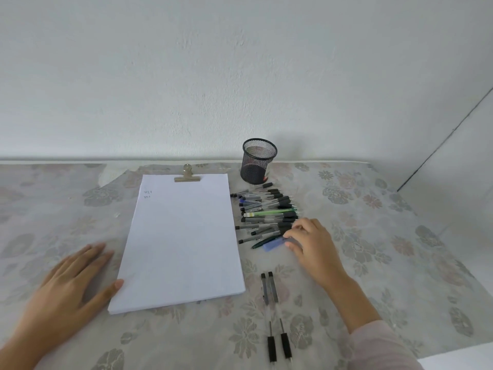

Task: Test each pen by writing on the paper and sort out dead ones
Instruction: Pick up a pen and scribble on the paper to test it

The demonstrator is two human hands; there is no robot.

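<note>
A stack of white paper [181,241] lies on the table, held by a metal clip [187,175] at its far edge, with two small written words near its top left. Right of it lies a heap of several pens [264,212], mostly black-capped, one green. My right hand [312,244] reaches into the near end of the heap, its fingertips on a blue pen [272,245] beside a dark green one. My left hand [72,284] rests flat on the table, thumb touching the paper's left edge. Two clear pens [274,313] lie apart, nearer to me.
A black mesh pen cup [257,161] stands behind the heap, near the wall. The table carries a floral cloth [386,236]. A white wall rises right behind the table, and a white panel edge shows at the far right.
</note>
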